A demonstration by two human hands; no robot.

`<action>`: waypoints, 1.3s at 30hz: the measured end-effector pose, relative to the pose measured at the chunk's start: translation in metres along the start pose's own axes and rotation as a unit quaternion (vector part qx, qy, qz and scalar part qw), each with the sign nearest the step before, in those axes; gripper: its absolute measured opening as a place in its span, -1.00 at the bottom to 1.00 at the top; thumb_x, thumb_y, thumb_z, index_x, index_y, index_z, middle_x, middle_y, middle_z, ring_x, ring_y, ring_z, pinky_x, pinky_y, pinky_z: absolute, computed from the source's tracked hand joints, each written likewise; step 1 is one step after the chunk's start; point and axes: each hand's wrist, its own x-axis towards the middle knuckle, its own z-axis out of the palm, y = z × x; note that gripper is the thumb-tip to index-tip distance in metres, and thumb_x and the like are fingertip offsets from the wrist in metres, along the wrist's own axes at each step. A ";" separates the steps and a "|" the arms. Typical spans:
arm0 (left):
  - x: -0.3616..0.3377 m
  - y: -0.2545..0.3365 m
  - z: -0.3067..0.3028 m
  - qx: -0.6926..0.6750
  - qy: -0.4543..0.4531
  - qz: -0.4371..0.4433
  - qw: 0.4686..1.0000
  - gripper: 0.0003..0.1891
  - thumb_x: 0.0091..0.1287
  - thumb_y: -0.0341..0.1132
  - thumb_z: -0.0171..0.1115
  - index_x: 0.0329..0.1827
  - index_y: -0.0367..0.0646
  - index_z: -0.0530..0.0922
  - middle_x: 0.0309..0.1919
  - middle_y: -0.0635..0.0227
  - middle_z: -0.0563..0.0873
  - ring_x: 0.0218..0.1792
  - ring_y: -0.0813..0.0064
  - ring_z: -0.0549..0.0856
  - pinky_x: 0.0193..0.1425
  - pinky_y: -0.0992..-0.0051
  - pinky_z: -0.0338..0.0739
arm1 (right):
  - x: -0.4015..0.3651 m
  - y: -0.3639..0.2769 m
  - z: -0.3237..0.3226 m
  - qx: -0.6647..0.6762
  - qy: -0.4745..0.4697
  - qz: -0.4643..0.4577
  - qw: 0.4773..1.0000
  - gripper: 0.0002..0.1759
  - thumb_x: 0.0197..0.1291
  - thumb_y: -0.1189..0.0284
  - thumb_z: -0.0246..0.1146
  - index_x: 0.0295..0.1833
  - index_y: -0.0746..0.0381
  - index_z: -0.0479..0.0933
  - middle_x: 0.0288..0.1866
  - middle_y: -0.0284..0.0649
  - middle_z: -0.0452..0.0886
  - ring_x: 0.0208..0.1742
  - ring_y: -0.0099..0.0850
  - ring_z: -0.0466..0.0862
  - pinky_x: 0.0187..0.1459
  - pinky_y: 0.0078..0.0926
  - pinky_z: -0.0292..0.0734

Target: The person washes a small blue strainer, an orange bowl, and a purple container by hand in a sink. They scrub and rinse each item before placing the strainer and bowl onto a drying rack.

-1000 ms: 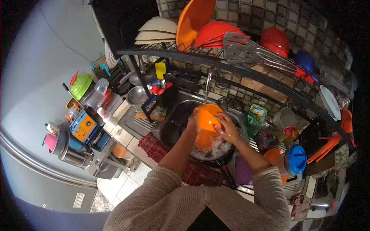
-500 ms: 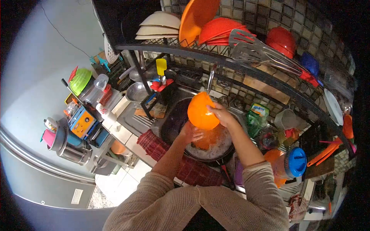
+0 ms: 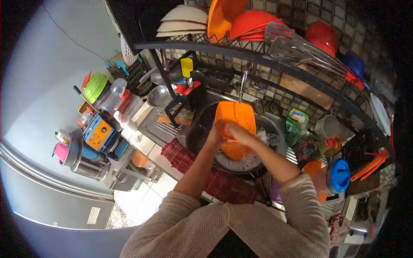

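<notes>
An orange bowl [image 3: 243, 114] is tilted under the faucet [image 3: 245, 81], its inside facing me. My left hand [image 3: 214, 136] holds it by the left side. Smeared by motion, my right hand [image 3: 236, 132] lies across the bowl's near part, and its fingers do not show clearly. Beneath both hands, a second orange piece [image 3: 234, 151] sits in foamy water [image 3: 241, 165] within a dark round pan in the sink [image 3: 194, 129]. A scouring pad [image 3: 273, 139] rests at the right of the foam.
A black rack [image 3: 206, 48] with bowls and spatulas spans above the sink. Right of it stand a green soap bottle [image 3: 297, 124] and a blue-lidded jug [image 3: 339, 176]. A red cloth [image 3: 223, 185] lies along the front edge. Metal bowls [image 3: 160, 96] stand left.
The orange bowl has turned from showing its rounded outside to showing its inside. My right hand has moved from its right edge to its near part. The view has shifted slightly.
</notes>
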 end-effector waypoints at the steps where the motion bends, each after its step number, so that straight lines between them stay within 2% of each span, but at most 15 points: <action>1: -0.017 0.010 0.031 0.001 0.003 -0.001 1.000 -0.47 0.38 0.08 -0.03 0.28 -0.02 0.29 -0.12 0.28 0.60 -0.14 0.43 0.65 -0.21 0.30 0.65 | 0.009 -0.004 -0.008 0.213 0.031 0.139 0.967 -0.62 0.33 0.19 -0.03 -0.02 0.27 0.46 -0.16 -0.10 0.58 -0.16 -0.23 0.62 -0.14 -0.15 0.54; 2: -0.033 0.019 0.058 0.059 0.052 0.063 0.995 -0.47 0.41 0.06 -0.06 0.33 -0.04 0.25 -0.03 0.25 0.57 -0.05 0.42 0.62 -0.08 0.34 0.59 | 0.017 -0.011 -0.016 0.411 0.060 0.270 0.869 -0.61 0.32 0.17 0.00 -0.03 0.28 0.46 -0.15 -0.14 0.58 -0.17 -0.27 0.62 -0.18 -0.19 0.57; 3: -0.030 0.014 0.054 0.124 0.055 0.113 0.984 -0.45 0.43 0.05 -0.07 0.36 -0.06 0.20 0.06 0.23 0.51 0.04 0.40 0.56 0.03 0.37 0.50 | 0.027 -0.011 -0.021 0.414 0.058 0.270 0.867 -0.61 0.32 0.17 0.00 -0.03 0.28 0.46 -0.15 -0.14 0.58 -0.17 -0.27 0.62 -0.18 -0.19 0.57; 5: -0.023 0.003 0.045 0.252 0.080 0.209 0.941 -0.42 0.46 0.02 -0.10 0.43 -0.10 0.11 0.25 0.18 0.40 0.21 0.35 0.45 0.27 0.43 0.32 | 0.043 -0.012 -0.029 0.692 0.120 0.232 0.673 -0.73 0.33 0.24 0.03 -0.14 0.21 0.48 -0.31 -0.26 0.56 -0.38 -0.47 0.57 -0.35 -0.54 0.53; 8: -0.026 0.006 0.048 0.340 0.037 0.347 0.873 -0.34 0.44 0.06 -0.08 0.46 -0.11 0.05 0.36 0.18 0.26 0.29 0.29 0.37 0.37 0.46 0.16 | 0.065 -0.019 -0.019 0.707 0.307 0.229 0.594 -0.69 0.33 0.18 0.06 -0.24 0.22 0.48 -0.36 -0.27 0.56 -0.44 -0.46 0.57 -0.41 -0.52 0.54; 9: -0.028 0.010 0.046 0.281 0.049 0.304 0.909 -0.34 0.43 0.08 -0.08 0.45 -0.09 0.05 0.35 0.18 0.27 0.29 0.26 0.37 0.33 0.40 0.23 | 0.068 -0.018 -0.018 0.709 0.304 0.229 0.594 -0.69 0.33 0.18 0.06 -0.24 0.22 0.48 -0.36 -0.27 0.56 -0.44 -0.46 0.57 -0.41 -0.52 0.54; 12: -0.035 0.019 0.039 0.090 0.084 0.162 0.979 -0.34 0.40 0.13 -0.07 0.44 0.00 0.05 0.33 0.18 0.29 0.28 0.18 0.39 0.21 0.22 0.41 | 0.062 -0.021 -0.019 0.499 0.177 0.160 0.833 -0.67 0.29 0.13 0.15 -0.34 0.18 0.50 -0.45 -0.28 0.56 -0.40 -0.44 0.60 -0.34 -0.51 0.57; 17: -0.013 0.004 0.004 -0.045 0.122 0.017 0.991 -0.45 0.38 0.08 -0.04 0.31 -0.05 0.25 0.15 0.21 0.48 0.01 0.25 0.61 -0.19 0.29 0.66 | 0.059 -0.021 -0.014 0.496 -0.055 0.213 0.840 -0.72 0.27 0.20 0.18 -0.21 0.23 0.52 -0.31 -0.25 0.62 -0.24 -0.40 0.64 -0.15 -0.42 0.58; 19: -0.002 0.002 -0.009 -0.056 0.053 0.017 0.997 -0.47 0.40 0.01 -0.06 0.36 0.00 0.20 0.21 0.23 0.43 0.07 0.27 0.58 -0.10 0.25 0.63 | 0.054 0.000 -0.025 0.571 -0.177 0.284 0.750 -0.69 0.27 0.24 0.18 -0.06 0.26 0.52 -0.18 -0.20 0.64 -0.10 -0.36 0.64 0.00 -0.34 0.55; 21: -0.007 0.006 -0.007 -0.066 -0.016 0.014 0.998 -0.48 0.41 -0.06 -0.09 0.40 0.04 0.14 0.26 0.24 0.38 0.12 0.29 0.54 0.00 0.21 0.59 | 0.044 0.006 -0.041 0.579 -0.124 0.300 0.748 -0.70 0.26 0.28 0.18 -0.02 0.27 0.51 -0.12 -0.16 0.63 -0.04 -0.35 0.62 0.04 -0.33 0.53; 26: 0.001 -0.003 0.004 0.216 0.033 0.325 0.920 -0.38 0.22 -0.56 -0.02 0.40 -0.13 0.16 0.18 0.30 0.45 0.12 0.43 0.53 0.08 0.42 0.51 | 0.055 -0.006 -0.043 0.594 0.149 0.233 0.756 -0.73 0.25 0.37 0.21 -0.01 0.29 0.53 -0.20 -0.17 0.65 -0.07 -0.34 0.65 -0.05 -0.31 0.57; 29: 0.017 -0.019 -0.007 0.200 0.076 0.265 0.940 -0.41 0.23 -0.63 -0.01 0.36 -0.13 0.21 0.14 0.28 0.49 0.13 0.42 0.53 0.09 0.44 0.49 | 0.057 -0.037 -0.052 0.543 0.147 0.174 0.809 -0.76 0.16 0.34 0.31 -0.17 0.28 0.55 -0.42 -0.27 0.64 -0.29 -0.33 0.68 -0.25 -0.33 0.59; 32: 0.026 -0.037 -0.032 0.140 0.108 0.206 0.962 -0.52 0.30 -0.58 0.01 0.30 -0.12 0.26 0.10 0.26 0.51 0.05 0.38 0.59 0.09 0.43 0.50 | 0.045 -0.054 -0.056 0.350 0.207 0.259 0.876 -0.67 0.01 0.23 0.44 -0.34 0.23 0.52 -0.65 -0.41 0.52 -0.55 -0.32 0.60 -0.42 -0.32 0.54; 34: -0.004 -0.014 0.002 0.193 0.175 0.154 0.953 -0.56 0.32 -0.52 0.05 0.27 -0.13 0.30 0.05 0.26 0.54 -0.02 0.36 0.62 0.03 0.42 0.53 | 0.026 -0.048 -0.065 -0.262 0.194 0.247 0.913 -0.61 -0.07 0.21 0.48 -0.38 0.21 0.45 -0.47 -0.33 0.58 -0.42 -0.33 0.63 -0.42 -0.31 0.53; 39: 0.022 -0.027 -0.020 0.253 0.229 0.119 0.932 -0.62 0.34 -0.35 0.16 0.20 -0.13 0.37 -0.06 0.26 0.62 -0.18 0.36 0.68 -0.20 0.39 0.60 | -0.018 -0.012 -0.060 0.123 0.244 0.320 0.907 -0.54 0.07 0.35 0.32 0.08 0.17 0.36 0.09 -0.15 0.45 0.04 -0.29 0.55 -0.22 -0.20 0.59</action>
